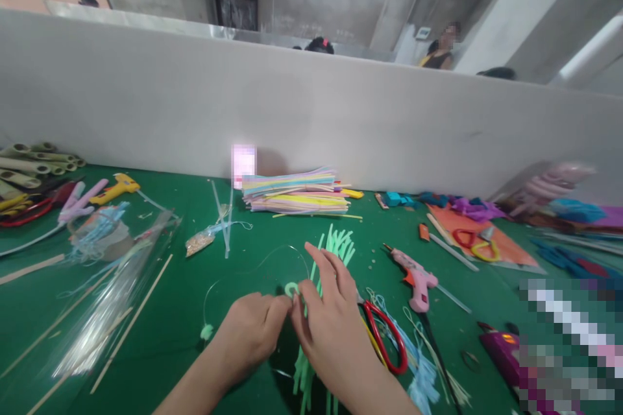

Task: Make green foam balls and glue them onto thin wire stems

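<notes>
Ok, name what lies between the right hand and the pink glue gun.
Red-handled scissors and pale blue threads lie between the right hand and the pink glue gun, seen in the head view.

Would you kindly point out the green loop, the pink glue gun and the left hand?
Green loop (288, 288): head view, left rim.
Pink glue gun (418, 277): head view, its body.
Left hand (254, 324): head view, its back.

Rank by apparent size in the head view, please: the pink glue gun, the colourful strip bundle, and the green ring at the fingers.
1. Colourful strip bundle
2. Pink glue gun
3. Green ring, clearly smallest
</notes>
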The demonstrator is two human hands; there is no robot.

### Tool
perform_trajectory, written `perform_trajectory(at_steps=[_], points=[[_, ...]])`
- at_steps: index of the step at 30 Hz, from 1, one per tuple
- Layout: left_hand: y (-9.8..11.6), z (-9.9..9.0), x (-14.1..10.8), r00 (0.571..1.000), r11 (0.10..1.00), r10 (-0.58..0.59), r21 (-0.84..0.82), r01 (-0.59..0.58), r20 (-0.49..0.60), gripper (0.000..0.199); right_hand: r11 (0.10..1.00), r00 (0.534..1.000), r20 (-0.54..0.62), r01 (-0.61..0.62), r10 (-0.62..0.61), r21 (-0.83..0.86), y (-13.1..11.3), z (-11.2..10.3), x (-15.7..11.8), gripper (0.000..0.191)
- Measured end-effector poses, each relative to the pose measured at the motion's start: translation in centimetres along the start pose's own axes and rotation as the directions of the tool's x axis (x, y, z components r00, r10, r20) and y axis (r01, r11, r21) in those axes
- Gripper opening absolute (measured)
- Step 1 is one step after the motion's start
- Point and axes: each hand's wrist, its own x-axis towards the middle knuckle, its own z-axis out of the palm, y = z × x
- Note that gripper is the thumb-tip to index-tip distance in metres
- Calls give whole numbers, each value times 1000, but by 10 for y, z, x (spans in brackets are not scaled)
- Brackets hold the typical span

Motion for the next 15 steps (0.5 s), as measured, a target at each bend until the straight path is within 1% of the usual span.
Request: perform_trajectory(at_steps=[2, 3, 5, 7, 9, 11, 13, 15], points=[[-1, -2, 1, 997, 997, -72, -41, 72, -6, 18, 998, 994, -100, -28, 34, 60, -3, 3, -8, 15], [-2, -4, 2, 994, 992, -108, -65, 107, -7, 15, 998, 987, -157, -27, 37, 64, -5, 5, -12, 14], [-2, -8, 4, 987, 980, -163, -116, 162, -5, 11, 1000, 965, -261, 19, -15, 12, -8, 9, -22, 19], [-2, -12, 6, 982, 969, -190, -162, 187, -6, 15, 995, 940, -326, 80, -97, -63, -10, 13, -29, 25], [-2, -14, 8, 982, 964, -190, -192, 184, -11, 23, 990, 922, -365, 102, -130, -96, -10, 16, -33, 26], [-1, -15, 8, 984, 963, -176, -210, 169, -19, 31, 990, 906, -403, 105, -133, -92, -9, 16, -33, 22], [-2, -15, 8, 986, 962, -162, -226, 151, -31, 35, 989, 891, -430, 117, -144, -89, -8, 15, -33, 21], [-4, -16, 8, 988, 960, -146, -248, 129, -49, 36, 990, 884, -448, 103, -138, -101, -7, 14, -32, 20]])
